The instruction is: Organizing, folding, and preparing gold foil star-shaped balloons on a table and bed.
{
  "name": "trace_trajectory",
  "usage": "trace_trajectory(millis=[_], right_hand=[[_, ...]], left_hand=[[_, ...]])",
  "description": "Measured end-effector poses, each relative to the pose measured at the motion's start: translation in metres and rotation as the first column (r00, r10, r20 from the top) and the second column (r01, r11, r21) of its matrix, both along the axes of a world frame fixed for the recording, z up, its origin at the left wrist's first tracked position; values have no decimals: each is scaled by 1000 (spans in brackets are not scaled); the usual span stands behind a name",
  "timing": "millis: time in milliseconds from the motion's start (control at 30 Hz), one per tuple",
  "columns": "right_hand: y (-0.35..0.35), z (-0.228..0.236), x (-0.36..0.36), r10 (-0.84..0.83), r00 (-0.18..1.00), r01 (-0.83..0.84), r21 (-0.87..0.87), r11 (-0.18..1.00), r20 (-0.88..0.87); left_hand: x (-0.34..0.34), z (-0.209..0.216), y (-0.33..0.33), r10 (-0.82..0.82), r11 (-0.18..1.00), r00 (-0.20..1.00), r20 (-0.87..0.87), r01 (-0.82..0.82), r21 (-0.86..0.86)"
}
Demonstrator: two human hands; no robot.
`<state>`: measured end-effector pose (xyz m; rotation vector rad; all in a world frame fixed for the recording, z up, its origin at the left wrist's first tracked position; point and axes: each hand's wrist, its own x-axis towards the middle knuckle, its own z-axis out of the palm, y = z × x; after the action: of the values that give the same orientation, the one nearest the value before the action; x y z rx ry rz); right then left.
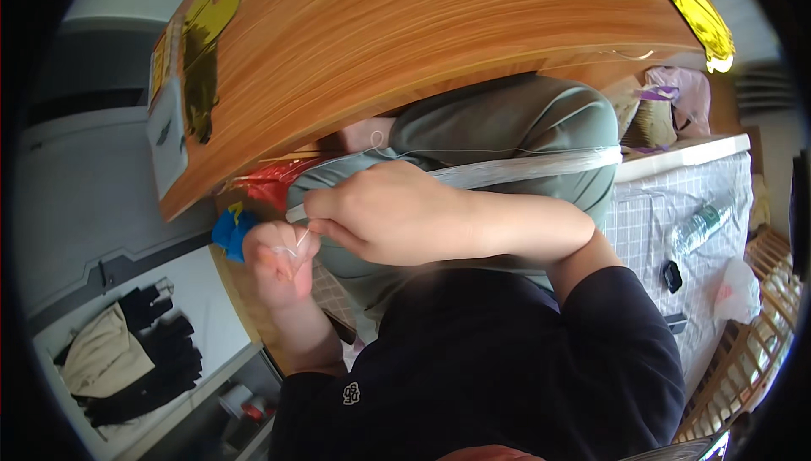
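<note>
Currently holds a thin white thread (302, 240) between two hands, just short of the counter's (439, 30) near edge, toward its left end. Pinches it between the thumb and finger of the right hand (367, 210); grasps it also in the curled fingers of the left hand (281, 258), farther from the counter. Has a bundle of white strands (532, 167) laid across grey-green trousers (549, 115), close by the counter; red packaging (272, 181) below its left part; yellow foil (203, 64) on its left end; a clear bottle (703, 225) off to its right.
</note>
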<state>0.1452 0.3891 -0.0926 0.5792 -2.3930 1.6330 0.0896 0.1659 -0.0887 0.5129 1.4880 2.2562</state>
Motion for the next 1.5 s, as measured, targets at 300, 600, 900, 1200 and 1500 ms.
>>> trace_trajectory(millis=[300,600,900,1200,1500], right_hand=[[-6,-10,4,122,992,-123,110,986,18],[7,1,6,264,961,-265,-3,964,83],[5,-3,3,328,940,-324,-52,945,96],[19,3,7,394,902,-402,10,916,174],[23,2,6,387,917,-382,-66,922,97]], left_hand=[[35,-18,10,243,970,930,-275,-241,41],[16,-28,-44,169,980,985,-45,-163,117],[33,-3,13,552,823,834,11,-542,-170],[15,-4,6,-172,983,954,-248,151,-102],[23,-9,3,-45,994,901,-432,-2,-106]])
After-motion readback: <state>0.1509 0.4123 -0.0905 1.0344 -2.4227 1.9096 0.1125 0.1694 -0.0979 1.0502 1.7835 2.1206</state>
